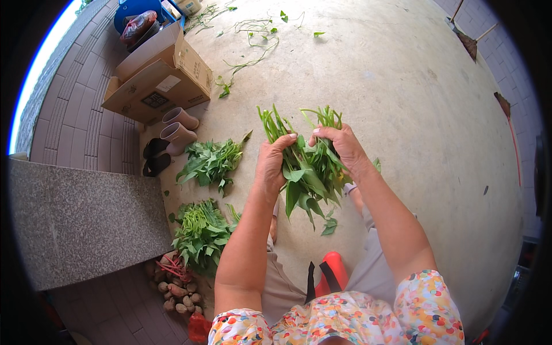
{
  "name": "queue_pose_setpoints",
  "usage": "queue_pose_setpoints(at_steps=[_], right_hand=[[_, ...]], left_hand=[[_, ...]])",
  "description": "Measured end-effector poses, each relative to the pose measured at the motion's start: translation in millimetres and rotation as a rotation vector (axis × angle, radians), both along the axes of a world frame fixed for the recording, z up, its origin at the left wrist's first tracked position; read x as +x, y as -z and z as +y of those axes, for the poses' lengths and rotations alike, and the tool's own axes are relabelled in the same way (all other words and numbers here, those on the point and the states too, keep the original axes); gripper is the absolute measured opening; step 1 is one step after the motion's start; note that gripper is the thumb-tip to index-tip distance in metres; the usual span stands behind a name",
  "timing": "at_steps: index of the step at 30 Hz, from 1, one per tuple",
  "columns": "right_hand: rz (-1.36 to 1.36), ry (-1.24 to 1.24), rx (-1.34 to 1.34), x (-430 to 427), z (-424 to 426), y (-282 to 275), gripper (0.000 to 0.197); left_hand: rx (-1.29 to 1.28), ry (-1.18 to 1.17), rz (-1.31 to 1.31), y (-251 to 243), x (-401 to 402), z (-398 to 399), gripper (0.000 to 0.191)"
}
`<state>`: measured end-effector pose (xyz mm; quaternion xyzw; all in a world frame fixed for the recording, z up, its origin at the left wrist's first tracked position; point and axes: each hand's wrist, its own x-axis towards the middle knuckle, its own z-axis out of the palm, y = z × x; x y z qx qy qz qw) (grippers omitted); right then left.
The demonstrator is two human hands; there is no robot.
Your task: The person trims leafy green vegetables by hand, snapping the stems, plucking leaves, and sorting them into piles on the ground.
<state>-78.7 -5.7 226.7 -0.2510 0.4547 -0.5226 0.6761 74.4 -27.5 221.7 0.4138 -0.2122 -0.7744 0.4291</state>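
My left hand (272,161) grips a bunch of leafy green stems (297,172), its thumb pressed over them. Close beside it, my right hand (340,146) is closed on another bunch of the same greens (325,157). Cut stem ends point up past both hands, while the leaves hang down and mingle between them. On the floor to the left lie a smaller pile of greens (213,161) and, nearer to me, a larger pile (202,233). A few loose leaves (330,225) rest on the floor below the held bunches.
Left stand an open cardboard box (159,86), pink rubber boots (177,137) and black slippers (156,164). A granite slab (86,220) juts in above potatoes or similar tubers (179,297). Trailing vines (254,56) lie farther off. A red object with black straps (334,269) is between my legs.
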Motion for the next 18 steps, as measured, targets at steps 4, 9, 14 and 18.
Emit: queue_pose_setpoints(at_steps=[4, 9, 14, 18], right_hand=[[0.028, 0.002, -0.017, -5.6, -3.5, 5.9, 0.008], [-0.051, 0.094, 0.001, -10.7, -5.2, 1.7, 0.003], [-0.138, 0.157, -0.008, -15.7, -7.7, 3.5, 0.005], [-0.061, 0.163, -0.102, -17.8, -8.4, 3.0, 0.007]], left_hand=[[-0.018, -0.055, -0.071, -1.1, 14.7, -8.9, 0.007], [-0.045, -0.144, -0.125, 9.2, 35.7, -20.6, 0.013], [-0.016, -0.13, -0.132, 8.5, 42.4, -21.5, 0.014], [-0.012, -0.104, -0.14, 6.9, 41.0, -19.6, 0.014]])
